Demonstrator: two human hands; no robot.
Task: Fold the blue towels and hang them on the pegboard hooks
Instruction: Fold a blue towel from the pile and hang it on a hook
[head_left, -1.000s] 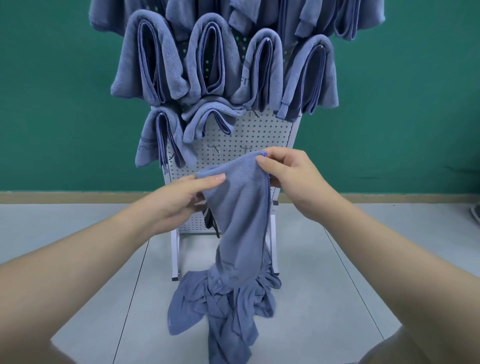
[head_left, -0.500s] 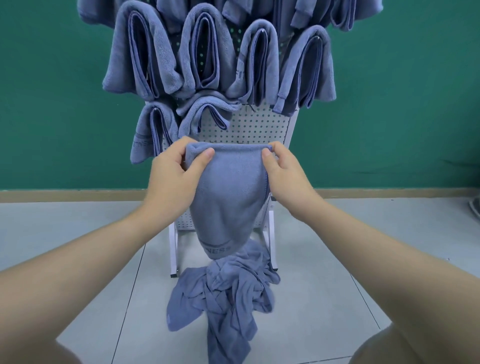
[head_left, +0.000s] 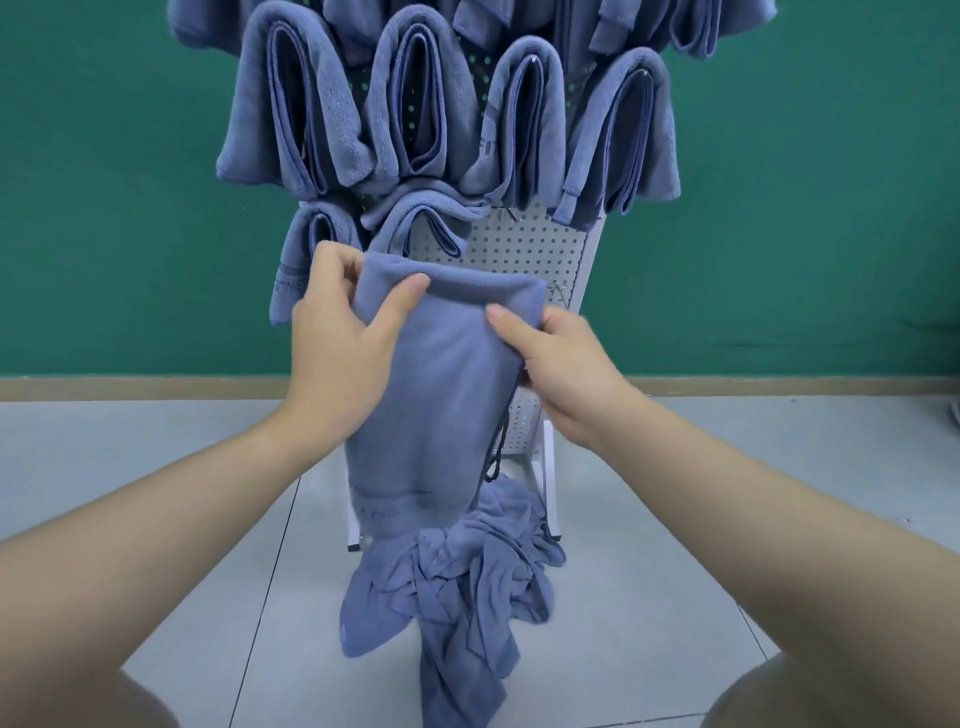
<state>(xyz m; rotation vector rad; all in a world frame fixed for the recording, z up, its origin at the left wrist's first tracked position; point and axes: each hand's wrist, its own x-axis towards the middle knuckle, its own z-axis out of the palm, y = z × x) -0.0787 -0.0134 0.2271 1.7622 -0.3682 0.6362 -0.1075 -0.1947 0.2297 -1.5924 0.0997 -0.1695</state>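
Both hands, left (head_left: 340, 353) and right (head_left: 563, 364), grip a folded blue towel (head_left: 441, 395).

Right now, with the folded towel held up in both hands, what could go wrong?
1. The left hand and right hand grip the folded towel only near its top; the fold may slip open.
2. A free hook sits close behind; it might snag the cloth.
3. The towel pile on the floor could catch the hanging end.

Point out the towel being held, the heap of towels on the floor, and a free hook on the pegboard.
held towel (head_left: 441, 374), head view, on its front face between the hands.
floor heap (head_left: 467, 582), head view, middle of the crumpled pile.
free hook (head_left: 560, 292), head view, on the wire hook beside the towel's upper right corner.
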